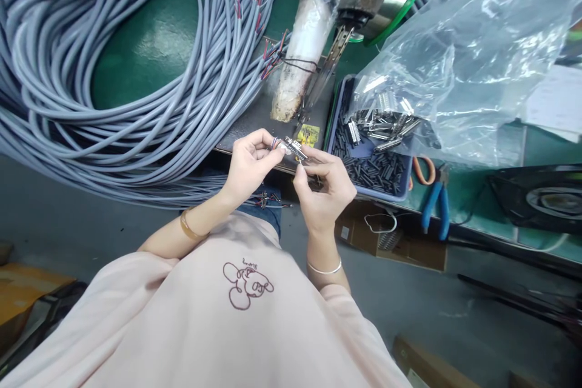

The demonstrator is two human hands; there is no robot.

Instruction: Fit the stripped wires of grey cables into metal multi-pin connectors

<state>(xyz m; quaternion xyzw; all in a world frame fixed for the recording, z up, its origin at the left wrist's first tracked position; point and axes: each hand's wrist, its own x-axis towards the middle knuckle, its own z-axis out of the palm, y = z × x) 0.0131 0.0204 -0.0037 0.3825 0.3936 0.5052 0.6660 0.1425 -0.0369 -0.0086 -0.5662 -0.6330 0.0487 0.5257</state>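
Observation:
My left hand (249,165) is closed in a pinch on the coloured wire ends (275,142) of a cable, right against a small metal connector (294,148). My right hand (324,185) is also closed, its fingertips gripping the other side of that connector. Both hands meet just over the near edge of the green bench (150,48). The cable itself is hidden under my left hand.
A big coil of grey cables (68,103) fills the bench's left. A blue tray (339,112) of small black parts and metal connectors sits to the right, under a clear plastic bag (473,54). Blue-handled pliers (436,203) lie beyond. A wrapped tool (304,48) stands behind my hands.

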